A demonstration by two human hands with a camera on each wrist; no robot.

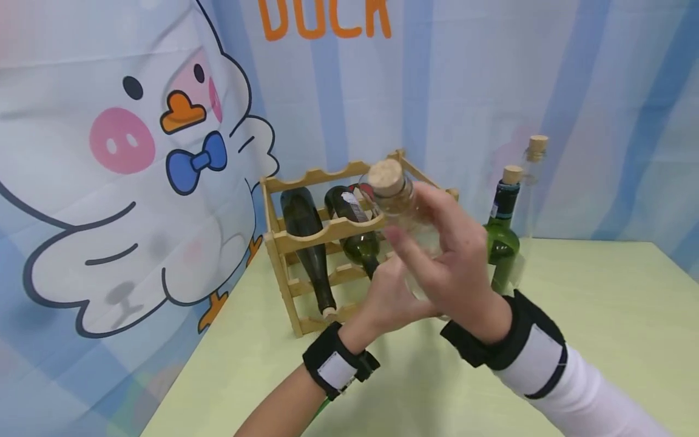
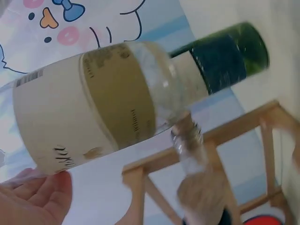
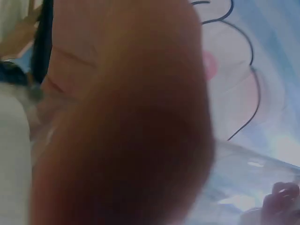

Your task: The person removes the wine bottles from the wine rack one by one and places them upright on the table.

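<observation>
A clear glass bottle [image 1: 397,203] with a cork [image 1: 385,176] in its mouth is held up in front of the wooden rack, tilted with the cork toward the head camera. Around its neck and shoulder, my right hand [image 1: 457,258] curls its thumb and fingers. Lower down, my left hand [image 1: 390,297] grips the bottle's body near the base. A cream and gold label [image 2: 61,112] shows on the bottle in the left wrist view, with left fingertips [image 2: 58,187] against its lower edge. My own forearm or hand, dark and blurred, fills most of the right wrist view.
The wooden wine rack [image 1: 333,230] stands behind my hands, holding a dark bottle [image 1: 308,233] and a green bottle [image 1: 361,247] on their sides, necks forward. To the right stand a corked green bottle [image 1: 501,238] and a tall corked clear bottle [image 1: 527,200] on the pale green table [image 1: 611,315].
</observation>
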